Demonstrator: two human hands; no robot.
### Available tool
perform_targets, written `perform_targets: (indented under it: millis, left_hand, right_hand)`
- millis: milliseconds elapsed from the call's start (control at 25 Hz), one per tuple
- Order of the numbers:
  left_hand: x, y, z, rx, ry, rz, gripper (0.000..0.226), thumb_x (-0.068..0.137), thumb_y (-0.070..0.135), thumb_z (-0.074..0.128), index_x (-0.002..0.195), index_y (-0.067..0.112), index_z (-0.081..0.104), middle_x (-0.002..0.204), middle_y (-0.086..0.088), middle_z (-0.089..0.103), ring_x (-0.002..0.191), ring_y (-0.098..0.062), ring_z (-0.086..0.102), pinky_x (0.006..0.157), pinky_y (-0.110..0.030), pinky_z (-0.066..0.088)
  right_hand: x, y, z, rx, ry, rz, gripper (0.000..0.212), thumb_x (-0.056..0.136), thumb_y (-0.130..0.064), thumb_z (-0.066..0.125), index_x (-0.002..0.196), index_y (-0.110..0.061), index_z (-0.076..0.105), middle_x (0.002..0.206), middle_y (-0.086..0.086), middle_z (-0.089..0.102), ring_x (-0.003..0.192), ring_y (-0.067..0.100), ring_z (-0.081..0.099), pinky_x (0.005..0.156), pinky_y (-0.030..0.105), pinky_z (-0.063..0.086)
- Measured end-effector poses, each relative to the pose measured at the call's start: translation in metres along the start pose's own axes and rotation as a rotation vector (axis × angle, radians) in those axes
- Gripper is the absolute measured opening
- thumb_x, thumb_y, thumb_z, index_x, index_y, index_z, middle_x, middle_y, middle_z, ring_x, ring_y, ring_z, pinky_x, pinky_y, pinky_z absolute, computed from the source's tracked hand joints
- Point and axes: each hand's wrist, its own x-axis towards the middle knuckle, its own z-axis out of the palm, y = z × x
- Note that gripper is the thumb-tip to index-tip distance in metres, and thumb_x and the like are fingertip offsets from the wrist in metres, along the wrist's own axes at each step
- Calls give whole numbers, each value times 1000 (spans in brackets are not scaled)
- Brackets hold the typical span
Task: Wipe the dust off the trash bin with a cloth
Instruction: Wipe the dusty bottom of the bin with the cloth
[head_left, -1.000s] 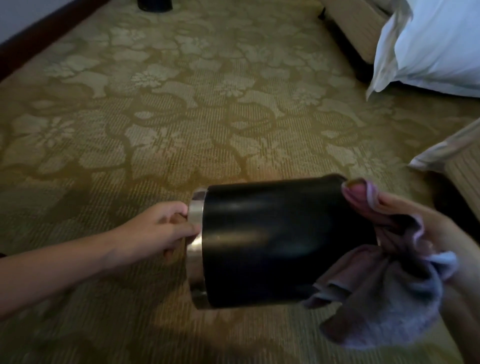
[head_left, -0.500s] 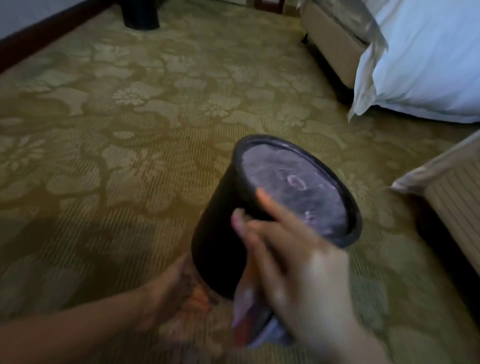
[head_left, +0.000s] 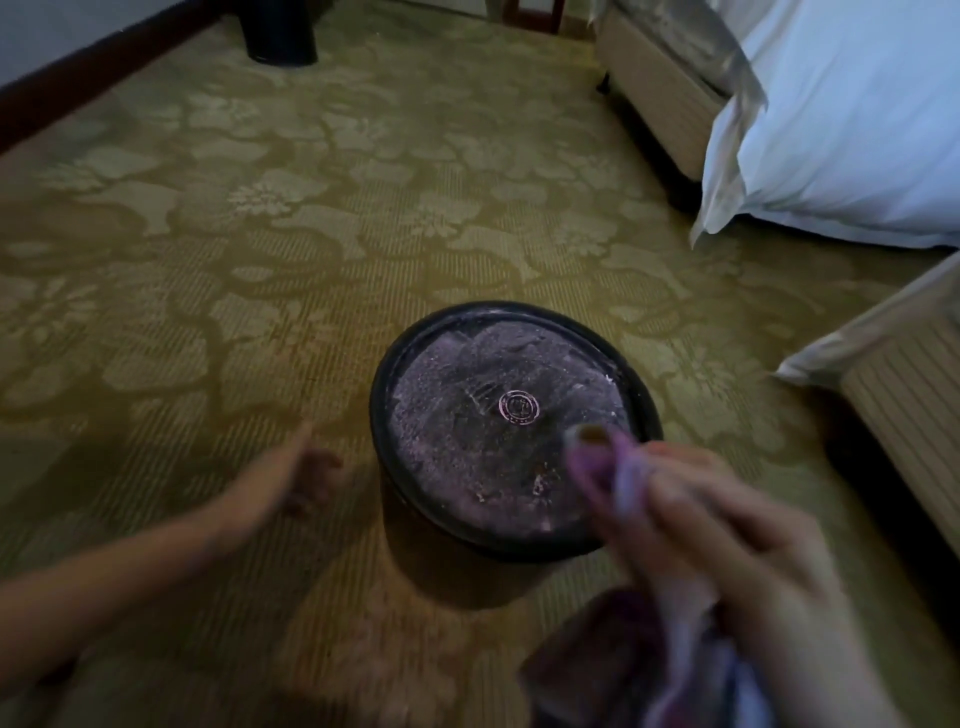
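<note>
The black trash bin (head_left: 514, 431) stands upside down on the carpet, its round dusty base facing up with a small stamped ring in the middle. My right hand (head_left: 727, 540) hovers over the bin's near right edge and grips a purple cloth (head_left: 613, 467), whose rest hangs down below my wrist. My left hand (head_left: 296, 478) is off the bin, a little to its left above the carpet, fingers loosely curled and holding nothing. Both hands are blurred.
A patterned green-gold carpet (head_left: 260, 270) covers the floor. A bed with white bedding (head_left: 841, 130) fills the upper right, and a second bed corner (head_left: 893, 374) juts in at right. Another dark bin (head_left: 283, 31) stands by the dark baseboard at the far wall.
The bin went from lying sideways in both hands to standing upside down on the carpet. My left hand let go of it and pulled away to the left. The cloth hand rose above the base.
</note>
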Motion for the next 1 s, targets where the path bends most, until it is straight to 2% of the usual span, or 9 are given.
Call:
perform_targets:
  millis: [80,160,280,360,480,560,640,800,1000]
  left_hand:
    - [-3,44,-2,-44,84,150,51,103,44,22,98,17,65,90,-12,67,78,-23,62,64,-32,44]
    - [-13,84,5,-67,85,326,39,103,40,29,96,24,63,97,-2,67,86,-16,62,71,-31,46]
    - [-19,101,26,-1,37,484,28,102,36,37,101,25,62,102,12,64,92,3,60,78,-25,43]
    - [-21,107,34,26,6,500,25,103,31,36,111,26,60,104,13,62,93,5,59,75,-21,40]
    - [-15,98,38,7,-31,472,26,104,21,36,123,28,53,118,5,58,107,-12,57,86,-28,45]
    - [-12,88,42,-17,-60,461,25,105,22,34,122,31,50,115,8,58,109,-16,57,94,-37,46]
    - [-10,83,46,-18,-65,487,25,106,24,31,120,34,49,111,12,59,111,-19,58,95,-42,44]
    - [-3,78,41,-24,-50,525,30,101,30,34,125,38,50,124,6,58,121,-20,54,106,-48,41]
    - [1,76,40,-2,-24,546,43,95,37,36,136,33,51,139,-2,48,129,-20,49,111,-49,37]
  right_hand:
    - [18,1,-37,-21,117,90,21,86,-39,67,95,-25,80,102,2,74,103,16,67,97,31,49]
    - [32,11,-58,-367,185,46,17,93,-38,61,99,-32,76,101,-5,70,97,12,66,89,29,51]
    - [45,25,-36,-969,-61,-103,32,96,-58,44,105,-44,71,94,-13,58,72,6,62,54,30,50]
    - [45,28,-30,-1182,-176,-72,41,97,-63,33,110,-48,69,86,-10,55,60,10,61,41,25,39]
    - [43,23,-28,-1136,-171,30,45,94,-70,28,111,-52,66,84,-14,66,73,12,68,48,26,41]
    - [44,20,-27,-1046,-228,137,43,91,-72,33,108,-51,66,92,-19,72,88,14,69,65,33,52]
    - [42,13,-22,-938,-292,205,38,92,-70,40,104,-46,66,87,-17,72,88,15,68,71,37,53]
    - [18,-5,7,-802,-409,86,32,88,-61,48,107,-40,64,87,-15,72,84,13,68,66,37,53]
    - [19,-1,-4,-1136,-318,-60,27,92,-57,49,95,-40,69,69,-10,69,62,18,67,45,30,42]
